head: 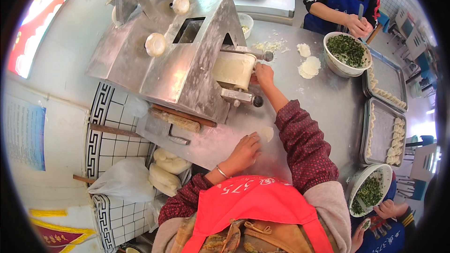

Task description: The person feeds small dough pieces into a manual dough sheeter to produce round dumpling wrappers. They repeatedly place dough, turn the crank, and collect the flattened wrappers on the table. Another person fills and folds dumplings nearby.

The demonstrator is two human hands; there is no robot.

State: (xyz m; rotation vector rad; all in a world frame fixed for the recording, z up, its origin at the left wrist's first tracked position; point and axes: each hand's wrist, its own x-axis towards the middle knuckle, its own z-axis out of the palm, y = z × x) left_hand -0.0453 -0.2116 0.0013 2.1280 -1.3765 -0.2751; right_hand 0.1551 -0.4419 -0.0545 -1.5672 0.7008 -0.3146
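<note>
A stainless steel dough-rolling machine (168, 73) stands in front of me, with a cream-coloured roller (233, 68) at its near end. My right hand (263, 74) is at the roller's right end, its fingers curled and partly hidden; whether they grip anything is unclear. My left hand (246, 149) is low over the metal worktable (316, 109), fingers bent. Just beyond its fingertips lies a thin round dough wrapper (267, 134); I cannot tell if they touch it.
A stack of dough wrappers (309, 67) lies near a bowl of chopped green filling (346, 51). Two co-workers stand at the right, one by a second filling bowl (351, 186). Metal trays (383, 130) hold rows of dumplings. A rolling pin (175, 119) lies below the machine.
</note>
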